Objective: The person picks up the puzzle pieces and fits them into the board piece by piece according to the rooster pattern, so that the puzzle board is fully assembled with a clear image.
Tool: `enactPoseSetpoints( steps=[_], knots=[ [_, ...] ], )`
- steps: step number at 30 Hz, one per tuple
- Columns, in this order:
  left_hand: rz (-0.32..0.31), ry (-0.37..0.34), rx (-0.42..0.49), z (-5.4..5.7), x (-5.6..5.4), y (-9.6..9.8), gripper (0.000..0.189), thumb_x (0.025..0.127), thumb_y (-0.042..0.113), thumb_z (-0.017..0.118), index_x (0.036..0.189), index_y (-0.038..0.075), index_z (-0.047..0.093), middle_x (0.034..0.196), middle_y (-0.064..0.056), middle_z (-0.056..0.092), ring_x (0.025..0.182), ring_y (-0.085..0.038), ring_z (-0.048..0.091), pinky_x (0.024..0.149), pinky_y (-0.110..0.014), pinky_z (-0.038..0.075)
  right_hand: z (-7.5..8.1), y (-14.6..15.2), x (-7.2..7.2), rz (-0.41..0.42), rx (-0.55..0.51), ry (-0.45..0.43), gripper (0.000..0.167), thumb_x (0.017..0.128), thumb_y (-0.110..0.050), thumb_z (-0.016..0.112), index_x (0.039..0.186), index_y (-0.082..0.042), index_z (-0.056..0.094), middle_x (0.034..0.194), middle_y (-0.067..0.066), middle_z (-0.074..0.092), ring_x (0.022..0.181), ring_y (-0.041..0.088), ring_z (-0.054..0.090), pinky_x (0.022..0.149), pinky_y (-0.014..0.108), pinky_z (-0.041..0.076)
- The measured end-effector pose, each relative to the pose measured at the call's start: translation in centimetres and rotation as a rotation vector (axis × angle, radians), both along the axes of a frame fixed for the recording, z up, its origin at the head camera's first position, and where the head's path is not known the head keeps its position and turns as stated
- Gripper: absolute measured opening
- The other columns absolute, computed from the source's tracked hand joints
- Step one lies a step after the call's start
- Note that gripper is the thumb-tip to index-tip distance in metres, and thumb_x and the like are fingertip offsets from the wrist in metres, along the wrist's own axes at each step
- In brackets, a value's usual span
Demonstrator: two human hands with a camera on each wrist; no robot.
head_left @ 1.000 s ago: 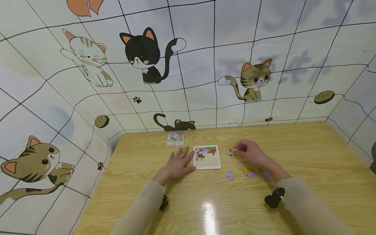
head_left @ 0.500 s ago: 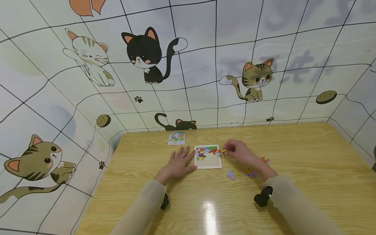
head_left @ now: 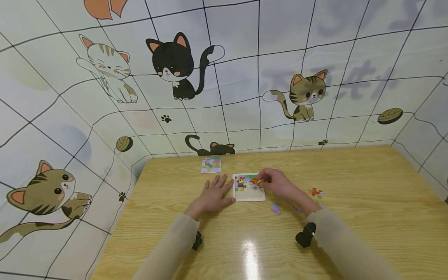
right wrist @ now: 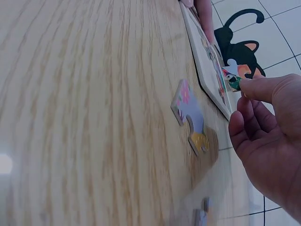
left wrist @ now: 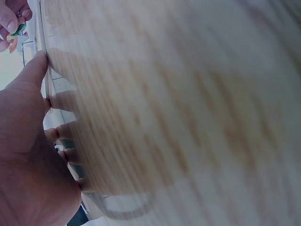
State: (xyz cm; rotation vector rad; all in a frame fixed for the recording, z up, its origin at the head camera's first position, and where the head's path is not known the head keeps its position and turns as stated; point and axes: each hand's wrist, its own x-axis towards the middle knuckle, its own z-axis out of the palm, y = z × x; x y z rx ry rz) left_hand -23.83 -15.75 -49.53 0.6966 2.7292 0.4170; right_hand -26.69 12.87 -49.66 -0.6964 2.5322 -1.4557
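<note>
Pinches jigsaw piece in right hand over puzzle tray, 2 o'clock; rests left hand, fingers spread, 9 o'clock.

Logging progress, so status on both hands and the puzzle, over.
Left hand spread at white-rimmed square puzzle tray. Right hand pinching multicoloured flat jigsaw piece over tray. Nothing visibly blocking.

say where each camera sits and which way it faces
Head: worn on the head, facing forward and down at wooden table, puzzle tray and cat-print backdrop; left hand, right hand and sleeves show.
Left wrist: on that wrist, facing past the left hand over the wooden table; right hand partly shows.
Right wrist: on that wrist, facing the puzzle tray; the right hand pinches a jigsaw piece, left hand beyond.
Head and right wrist share that piece.
</note>
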Motion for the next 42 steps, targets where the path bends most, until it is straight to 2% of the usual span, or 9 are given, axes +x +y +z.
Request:
enactPoseSetpoints(
  steps=[9, 13, 17, 24, 33, 42],
  knots=[
    [0.002, -0.001, -0.002, -0.1, 0.0, 0.1, 0.074, 0.105, 0.051, 0.05, 0.165, 0.015, 0.025, 0.171, -0.015, 0.01, 0.156, -0.04, 0.003, 0.118, -0.067, 0.005, -0.4, -1.0, -0.1, -0.029, 0.036, -0.004, 0.027, 0.098, 0.003, 0.063, 0.124, -0.002, 0.07, 0.103, 0.008, 0.066, 0.087, 0.02, 0.054, 0.075, 0.033, 0.046],
    [0.007, 0.0, -0.017, -0.3, -0.1, 0.1, 0.074, 0.105, 0.053, 0.049, 0.165, 0.018, 0.024, 0.171, -0.013, 0.009, 0.156, -0.038, 0.002, 0.119, -0.066, 0.004, -0.6, -1.2, -0.2, -0.033, 0.014, -0.011, 0.035, 0.1, 0.004, 0.059, 0.133, -0.003, 0.066, 0.108, 0.011, 0.066, 0.082, 0.02, 0.051, 0.069, 0.031, 0.044],
    [0.009, 0.0, -0.033, -0.4, -0.2, 0.0, 0.074, 0.105, 0.055, 0.047, 0.165, 0.019, 0.023, 0.171, -0.011, 0.008, 0.156, -0.037, 0.0, 0.119, -0.066, 0.004, -0.4, -1.5, -0.1, -0.031, -0.014, -0.036, 0.037, 0.101, 0.004, 0.057, 0.137, -0.004, 0.064, 0.101, 0.01, 0.063, 0.076, 0.02, 0.048, 0.062, 0.029, 0.041],
    [0.01, 0.005, -0.033, -0.4, -0.2, 0.1, 0.074, 0.105, 0.055, 0.048, 0.165, 0.019, 0.024, 0.171, -0.012, 0.009, 0.156, -0.037, 0.002, 0.119, -0.066, 0.005, -0.2, -1.9, 0.1, -0.073, -0.018, -0.061, 0.028, 0.101, -0.001, 0.061, 0.128, -0.004, 0.066, 0.091, 0.006, 0.06, 0.076, 0.019, 0.05, 0.065, 0.03, 0.043],
    [0.011, 0.0, -0.023, -0.2, -0.1, 0.2, 0.073, 0.105, 0.053, 0.049, 0.165, 0.018, 0.025, 0.171, -0.013, 0.01, 0.156, -0.038, 0.003, 0.119, -0.066, 0.005, -0.4, -2.5, 0.3, -0.113, -0.031, -0.062, 0.02, 0.097, -0.004, 0.068, 0.117, 0.0, 0.066, 0.099, 0.008, 0.069, 0.088, 0.02, 0.062, 0.075, 0.033, 0.051],
    [0.014, -0.003, -0.016, -0.2, -0.1, 0.2, 0.073, 0.106, 0.052, 0.049, 0.165, 0.017, 0.025, 0.171, -0.013, 0.01, 0.156, -0.039, 0.003, 0.119, -0.067, 0.005, -1.0, -3.3, 0.3, -0.121, -0.024, -0.051, 0.011, 0.095, -0.004, 0.072, 0.105, -0.003, 0.068, 0.097, 0.005, 0.069, 0.09, 0.02, 0.064, 0.078, 0.035, 0.052]
  ],
)
